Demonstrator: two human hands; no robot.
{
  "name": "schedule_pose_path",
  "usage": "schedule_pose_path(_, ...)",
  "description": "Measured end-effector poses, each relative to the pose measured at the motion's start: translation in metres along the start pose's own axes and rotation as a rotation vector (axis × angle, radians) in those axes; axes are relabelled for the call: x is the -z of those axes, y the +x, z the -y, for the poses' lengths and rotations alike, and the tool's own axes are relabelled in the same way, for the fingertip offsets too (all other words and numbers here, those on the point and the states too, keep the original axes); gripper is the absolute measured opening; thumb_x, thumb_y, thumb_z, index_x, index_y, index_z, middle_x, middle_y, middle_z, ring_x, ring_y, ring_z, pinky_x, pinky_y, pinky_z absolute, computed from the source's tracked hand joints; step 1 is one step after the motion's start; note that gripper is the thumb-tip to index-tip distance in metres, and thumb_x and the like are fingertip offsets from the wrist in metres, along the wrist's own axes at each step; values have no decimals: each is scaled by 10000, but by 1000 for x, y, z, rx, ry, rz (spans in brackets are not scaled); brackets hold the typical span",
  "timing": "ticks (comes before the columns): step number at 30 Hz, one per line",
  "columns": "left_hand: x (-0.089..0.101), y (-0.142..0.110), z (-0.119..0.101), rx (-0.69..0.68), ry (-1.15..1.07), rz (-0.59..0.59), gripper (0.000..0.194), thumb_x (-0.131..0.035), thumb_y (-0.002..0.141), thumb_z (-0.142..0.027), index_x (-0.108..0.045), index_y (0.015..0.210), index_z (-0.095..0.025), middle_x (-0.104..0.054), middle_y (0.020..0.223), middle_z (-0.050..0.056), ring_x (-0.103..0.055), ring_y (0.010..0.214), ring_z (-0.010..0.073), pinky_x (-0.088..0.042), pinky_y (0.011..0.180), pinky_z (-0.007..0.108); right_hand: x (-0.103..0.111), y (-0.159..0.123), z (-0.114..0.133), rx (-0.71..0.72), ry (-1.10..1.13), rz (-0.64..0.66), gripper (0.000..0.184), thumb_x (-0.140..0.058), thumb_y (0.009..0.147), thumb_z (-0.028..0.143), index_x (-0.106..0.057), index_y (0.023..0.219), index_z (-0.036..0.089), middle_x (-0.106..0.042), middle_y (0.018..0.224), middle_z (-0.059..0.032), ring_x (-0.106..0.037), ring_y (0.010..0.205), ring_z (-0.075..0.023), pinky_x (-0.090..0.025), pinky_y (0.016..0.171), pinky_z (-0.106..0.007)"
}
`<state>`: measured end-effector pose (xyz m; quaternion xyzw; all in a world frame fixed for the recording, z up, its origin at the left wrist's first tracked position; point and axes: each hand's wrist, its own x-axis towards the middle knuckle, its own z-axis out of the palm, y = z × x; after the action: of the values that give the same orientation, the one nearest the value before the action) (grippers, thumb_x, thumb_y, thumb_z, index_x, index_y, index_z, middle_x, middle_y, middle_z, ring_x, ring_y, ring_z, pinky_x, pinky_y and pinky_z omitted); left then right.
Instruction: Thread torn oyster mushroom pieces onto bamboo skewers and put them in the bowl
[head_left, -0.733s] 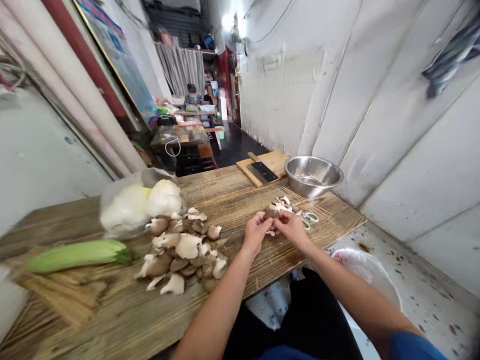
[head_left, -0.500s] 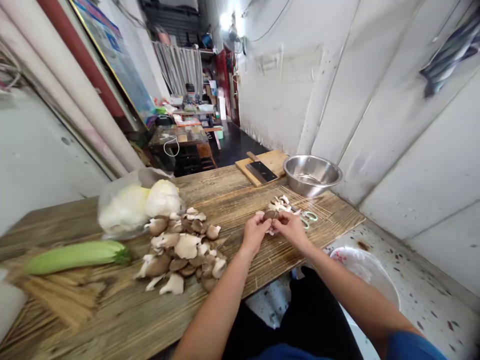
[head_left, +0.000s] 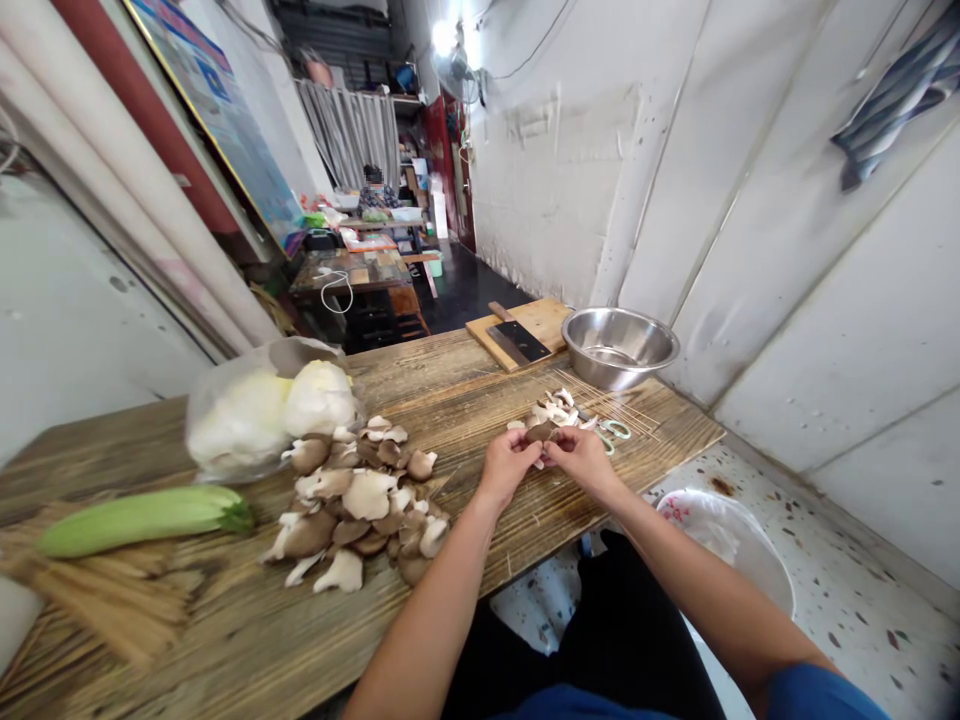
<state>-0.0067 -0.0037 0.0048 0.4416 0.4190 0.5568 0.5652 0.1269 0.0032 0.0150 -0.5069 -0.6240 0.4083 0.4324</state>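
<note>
Both my left hand (head_left: 507, 463) and my right hand (head_left: 580, 458) pinch one brown oyster mushroom (head_left: 539, 432) between them, just above the table. Their fingertips almost meet, and they partly hide the mushroom. Right behind my fingers lies a small heap of pale mushroom pieces (head_left: 556, 408). Scissors with light green handles (head_left: 617, 429) rest beside that heap, close to my right hand. To the left of my forearms spreads a big pile of oyster mushrooms (head_left: 367, 495), brown caps and white undersides showing.
Thin wooden skewers (head_left: 611, 400) lie near a steel basin (head_left: 619, 350). A cleaver (head_left: 519, 340) sits on a cutting board (head_left: 551, 318). Bagged cabbages (head_left: 247, 415) and a green gourd (head_left: 142, 520) occupy the left. A lined bin (head_left: 739, 540) stands on the floor at right.
My hands stay together on the mushroom, with only small finger movements. The whole view has shifted slightly, so the things on the table appear a little further left.
</note>
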Motion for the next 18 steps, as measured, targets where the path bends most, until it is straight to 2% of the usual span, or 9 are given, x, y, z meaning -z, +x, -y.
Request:
schedule_pose_path(6, 0, -2, -5, -15, 13, 16, 145, -650, 633, -219, -619, 734, -121, -607, 595, -16, -548, 500, 86, -440, 526, 211, -1, 0, 3, 2, -20, -12, 99, -581, 664, 257, -570, 599, 183, -648, 560, 16, -628, 545, -147, -499, 519, -229)
schedule_pose_path(12, 2, -1, 2, -29, 126, 7, 116, -612, 610, -153, -628, 720, -119, -542, 536, -48, -461, 467, 60, -358, 475, 182, -2, -4, 6, -21, -8, -7, 76, -572, 630, 222, -544, 568, 189, -637, 524, 24, -622, 508, -140, -498, 493, -218)
schedule_pose_path(18, -2, -2, -3, 4, -35, 9, 74, -617, 608, -163, -593, 670, -131, -547, 550, -41, -468, 477, 64, -367, 489, 192, -6, -2, 13, -61, -19, -52, 131, -521, 679, 250, -503, 561, 195, -647, 521, -2, -642, 497, -152, -517, 478, -227)
